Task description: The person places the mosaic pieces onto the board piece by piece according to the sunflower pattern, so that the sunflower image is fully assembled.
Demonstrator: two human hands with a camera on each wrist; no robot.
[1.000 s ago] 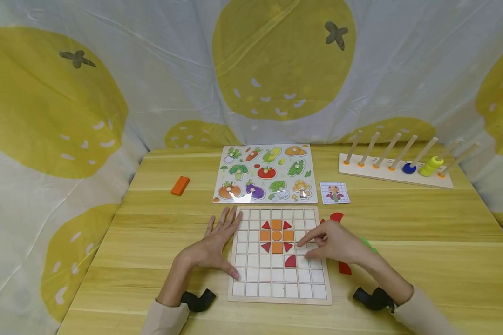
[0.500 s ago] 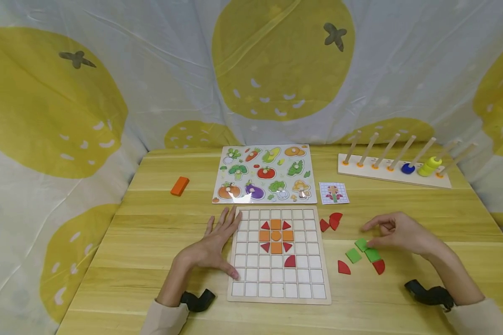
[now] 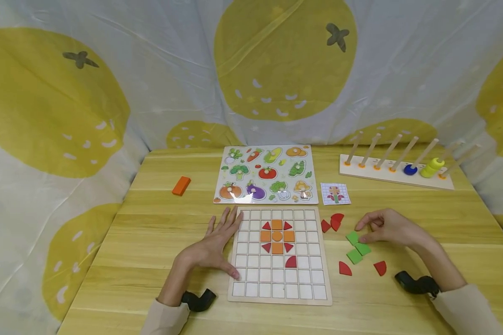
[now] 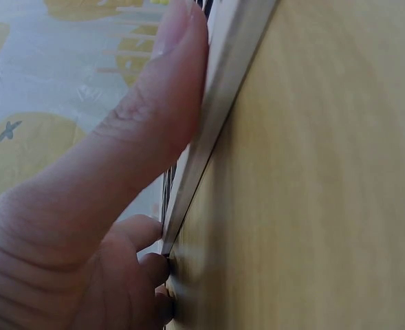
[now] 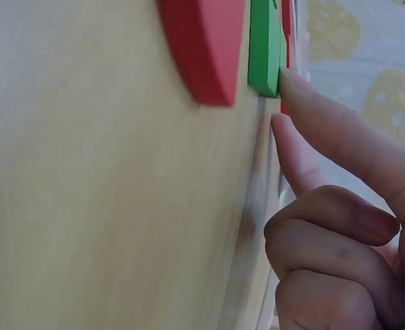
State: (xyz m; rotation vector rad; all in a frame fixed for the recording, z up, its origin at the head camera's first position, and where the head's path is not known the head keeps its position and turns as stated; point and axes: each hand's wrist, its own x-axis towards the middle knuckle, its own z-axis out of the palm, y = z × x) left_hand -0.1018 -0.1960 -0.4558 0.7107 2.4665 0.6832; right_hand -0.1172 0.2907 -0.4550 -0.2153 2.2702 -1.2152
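Note:
My left hand (image 3: pixel 214 249) is spread along the left side of a white gridded wooden board (image 3: pixel 240 298), thumb resting on its rim and fingers against the upper left edge. Orange squares, an orange circle, red triangles and a red quarter-circle (image 3: pixel 291 261) lie in the grid. To the right, my right hand (image 3: pixel 391 228) is low over the table, thumb and index fingertips right at a green square tile (image 3: pixel 352 237), other fingers curled. Two more green tiles (image 3: pixel 354 255) lie beside it. The right wrist view shows the thumb tip against a green tile's edge (image 5: pixel 263 79).
Red quarter-circles (image 3: pixel 380 268) and other red pieces (image 3: pixel 326 226) lie around the green tiles. Behind are a pattern card (image 3: pixel 335 193), a vegetable peg puzzle (image 3: pixel 266 186) and a peg rack (image 3: pixel 377 174) with beads. An orange block (image 3: pixel 181 185) lies at left.
My right hand left the board's right side and moved right to the green tiles, then slid a little left. Two green tiles have shifted up and left. My left hand has stayed put.

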